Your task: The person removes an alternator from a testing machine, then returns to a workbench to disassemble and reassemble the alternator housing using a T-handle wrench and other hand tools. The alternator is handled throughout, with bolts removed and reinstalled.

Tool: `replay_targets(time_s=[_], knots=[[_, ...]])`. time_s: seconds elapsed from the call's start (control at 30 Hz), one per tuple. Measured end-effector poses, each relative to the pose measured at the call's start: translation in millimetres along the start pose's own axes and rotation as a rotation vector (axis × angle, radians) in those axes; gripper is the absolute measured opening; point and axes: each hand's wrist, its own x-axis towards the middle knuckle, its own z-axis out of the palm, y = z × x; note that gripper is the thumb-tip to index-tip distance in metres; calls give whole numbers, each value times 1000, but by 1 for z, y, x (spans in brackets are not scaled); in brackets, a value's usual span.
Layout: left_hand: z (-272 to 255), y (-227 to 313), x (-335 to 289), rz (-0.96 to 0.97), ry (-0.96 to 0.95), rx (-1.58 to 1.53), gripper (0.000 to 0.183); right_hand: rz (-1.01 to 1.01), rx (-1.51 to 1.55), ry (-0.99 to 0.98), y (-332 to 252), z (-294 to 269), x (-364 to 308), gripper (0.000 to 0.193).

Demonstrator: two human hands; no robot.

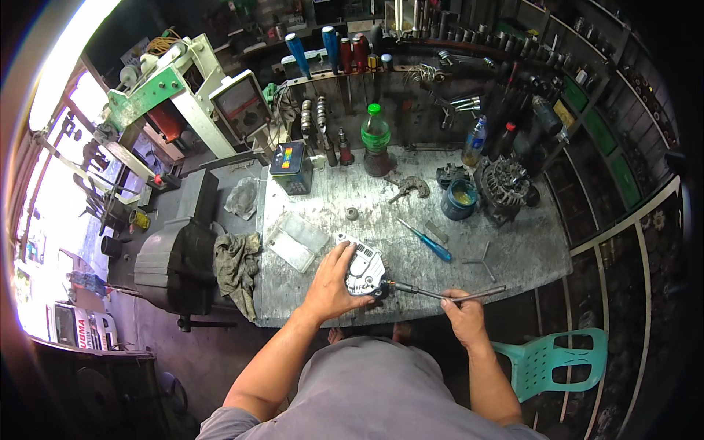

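Observation:
At the near edge of the metal bench, a silver alternator (366, 268) lies under my left hand (332, 282). The fingers reach over its far side and the thumb presses along its near side. My right hand (465, 320) is closed on a socket wrench (418, 290), thumb and fingers near the joint of shaft and handle. The shaft runs left to the alternator's right side, and the handle points out to the right. Where the tip meets the alternator is too small to make out. A blue screwdriver (425, 240) lies just beyond the wrench.
A clear plastic case (297, 242) and a crumpled cloth (237, 275) lie left, beside a large vise (176, 264). Farther back stand a battery (291, 167), a green-capped bottle (375, 132), a blue can (458, 199) and another alternator (504, 187). A green chair (557, 363) stands right.

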Motion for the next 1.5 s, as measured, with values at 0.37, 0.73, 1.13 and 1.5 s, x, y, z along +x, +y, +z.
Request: replay_targets(time_s=[0.37,0.73,1.13,1.5], knots=[[-6,-6,12,26,-18,-25,123,112,228,-84,12,8,13,25],[-2,-16,12,11,-33,39,131,398,541,-560,13,-3,44,31],[-3,-17,21,43,-61,0,129,-712,-363,-447,3,-1,54,31],[0,-25,18,85,-25,27,129,-584,-203,-384,-8,-4,44,26]])
